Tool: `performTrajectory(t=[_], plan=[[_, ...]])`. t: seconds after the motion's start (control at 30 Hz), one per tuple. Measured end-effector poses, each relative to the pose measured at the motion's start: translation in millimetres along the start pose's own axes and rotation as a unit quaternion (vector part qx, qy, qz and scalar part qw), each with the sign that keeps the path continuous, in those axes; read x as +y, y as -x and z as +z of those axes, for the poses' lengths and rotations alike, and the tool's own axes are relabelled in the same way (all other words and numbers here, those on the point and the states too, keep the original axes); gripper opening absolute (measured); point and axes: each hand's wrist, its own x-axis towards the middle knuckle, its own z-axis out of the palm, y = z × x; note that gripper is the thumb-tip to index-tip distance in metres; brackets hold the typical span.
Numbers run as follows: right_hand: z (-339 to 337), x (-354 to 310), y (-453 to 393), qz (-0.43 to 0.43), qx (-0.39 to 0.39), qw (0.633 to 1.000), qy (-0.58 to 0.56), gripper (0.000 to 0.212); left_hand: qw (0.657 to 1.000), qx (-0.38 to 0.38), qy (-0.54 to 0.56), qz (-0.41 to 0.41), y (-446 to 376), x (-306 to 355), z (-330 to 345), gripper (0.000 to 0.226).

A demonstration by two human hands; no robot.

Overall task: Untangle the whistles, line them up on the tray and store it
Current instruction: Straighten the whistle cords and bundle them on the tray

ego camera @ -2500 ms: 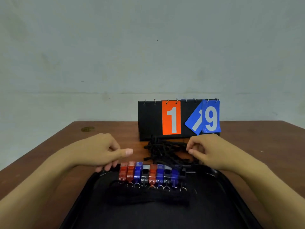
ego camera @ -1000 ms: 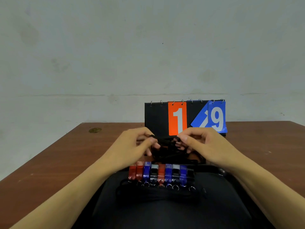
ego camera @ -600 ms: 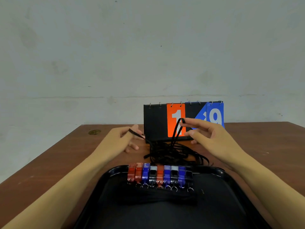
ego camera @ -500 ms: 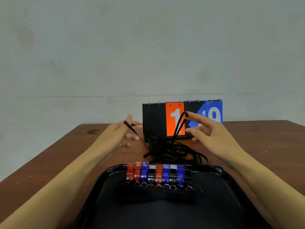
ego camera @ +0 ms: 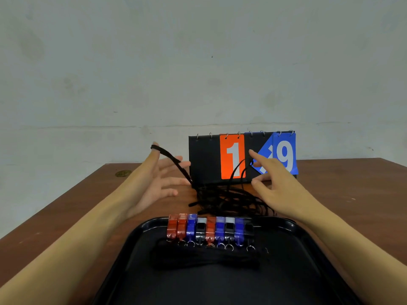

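Several red, blue and black whistles (ego camera: 209, 230) lie side by side along the far edge of a black tray (ego camera: 312, 245). Their black cords bunch on the tray in front of them. Behind the tray a tangle of black lanyards (ego camera: 229, 200) lies on the wooden table. My left hand (ego camera: 161, 177) is raised with fingers spread, and one lanyard loop hangs over its thumb. My right hand (ego camera: 273, 183) is also spread, with another lanyard loop hooked over its index finger in front of the scoreboard.
A black flip scoreboard (ego camera: 242, 158) showing an orange 1 and a blue 9 stands behind the lanyards, near the table's far edge. A small round mark (ego camera: 122, 173) sits at the far left of the table (ego camera: 352, 190). A pale wall rises behind.
Both hands left the tray edge, met over the lanyard tangle, then pulled apart and upward, each lifting a loop. The left hand has risen higher and both have spread their fingers.
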Motion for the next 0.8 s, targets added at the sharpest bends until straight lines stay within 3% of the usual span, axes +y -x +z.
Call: performTrajectory(t=[0.13,0.27,0.4,0.5,0.57,0.7,0.8], plan=[[6.9,-3.6,4.5,-0.067,-0.047,0.997,0.013,0.056,0.985,-0.088,0.145,-0.038,7.3,7.5,9.2,0.09],[7.6,-18.3,8.5,-0.136,-0.105,0.985,0.028,0.039,0.968,-0.13,0.212,-0.039,13.8,7.7,20.8,0.091],[16.8,-23.3,9.2,-0.118,-0.18,0.974,0.074,0.041,0.953,-0.16,0.256,-0.034,16.1,6.9,27.1,0.092],[23.8,-20.6,7.2,-0.116,-0.188,0.97,0.101,0.026,0.946,-0.172,0.272,-0.029,19.0,9.0,29.2,0.093],[23.9,-19.2,6.7,-0.118,-0.15,0.978,0.084,0.016,0.961,-0.147,0.235,-0.025,18.4,9.3,29.5,0.085],[15.3,-25.0,5.9,-0.1,-0.081,0.991,-0.028,0.009,0.998,-0.035,0.044,-0.011,11.7,2.7,28.3,0.042],[9.2,-31.5,5.8,-0.076,-0.077,0.989,-0.105,0.012,0.988,0.025,-0.155,0.01,10.6,-2.0,28.8,0.039]])
